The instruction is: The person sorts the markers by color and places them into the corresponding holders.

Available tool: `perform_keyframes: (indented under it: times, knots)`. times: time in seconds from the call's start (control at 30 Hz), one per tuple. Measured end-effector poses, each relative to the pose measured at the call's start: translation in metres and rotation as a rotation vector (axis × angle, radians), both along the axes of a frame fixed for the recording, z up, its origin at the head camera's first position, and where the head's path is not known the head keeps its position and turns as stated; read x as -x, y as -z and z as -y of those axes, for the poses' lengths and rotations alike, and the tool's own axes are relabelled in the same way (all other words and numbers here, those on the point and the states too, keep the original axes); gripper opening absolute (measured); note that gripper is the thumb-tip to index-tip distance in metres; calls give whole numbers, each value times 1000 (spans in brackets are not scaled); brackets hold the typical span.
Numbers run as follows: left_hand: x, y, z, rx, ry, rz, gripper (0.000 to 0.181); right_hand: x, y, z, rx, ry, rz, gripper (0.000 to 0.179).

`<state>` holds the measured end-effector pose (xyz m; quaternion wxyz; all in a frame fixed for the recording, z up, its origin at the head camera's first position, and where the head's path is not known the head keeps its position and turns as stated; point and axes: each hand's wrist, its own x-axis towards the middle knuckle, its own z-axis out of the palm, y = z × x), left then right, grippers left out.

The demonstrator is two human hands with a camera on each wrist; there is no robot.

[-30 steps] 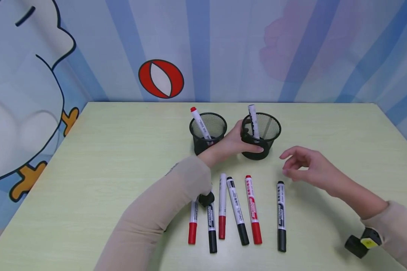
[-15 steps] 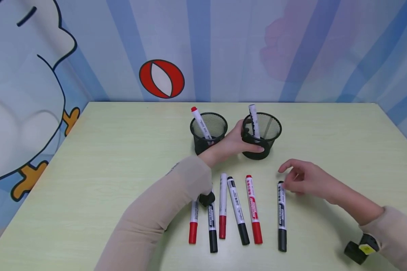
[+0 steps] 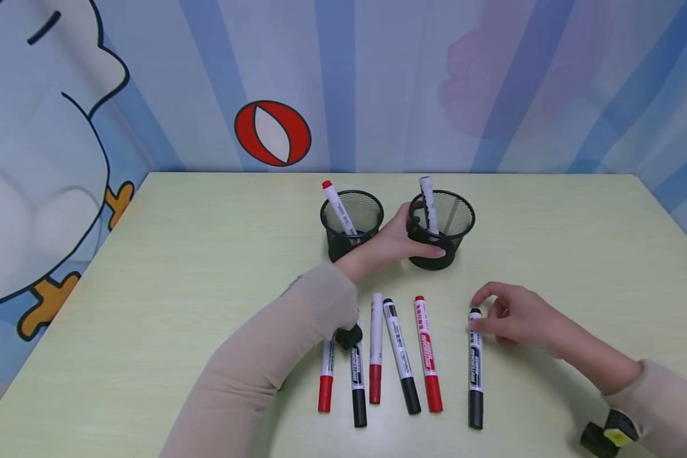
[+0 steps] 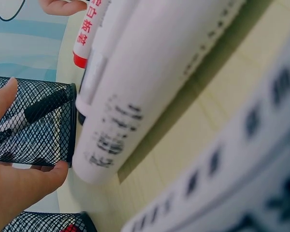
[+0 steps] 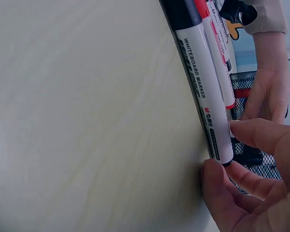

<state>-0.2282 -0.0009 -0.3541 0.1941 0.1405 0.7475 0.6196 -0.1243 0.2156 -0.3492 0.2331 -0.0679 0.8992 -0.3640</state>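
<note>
My left hand grips the right-hand black mesh pen holder, thumb across its front. Inside leans a whiteboard marker; the left wrist view shows its black end down through the mesh. At the right, my right hand pinches the far end of a black-capped whiteboard marker lying on the table, its cap toward me. In the right wrist view, the thumb and fingertips are at the tail of this marker.
Another mesh pen holder stands to the left with a red-ended marker in it. Between my arms several red and black markers lie in a row, among them a red one and a black one. My left sleeve overlaps the leftmost ones.
My right hand has come down and toward me onto the far end of the black marker, which has slid slightly nearer. The left hand keeps its hold on the pen holder.
</note>
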Motion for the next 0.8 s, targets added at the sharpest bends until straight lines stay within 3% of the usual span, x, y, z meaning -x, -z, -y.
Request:
perform_keyframes:
  times: [0.37,0.8]
  knots:
    - [0,-1,0,11,-4,2,94,-6,1,13,-29,12,11,40]
    - [1,0,0,-12,-1,7,91,-12,1,25,-104,-3,-61,36]
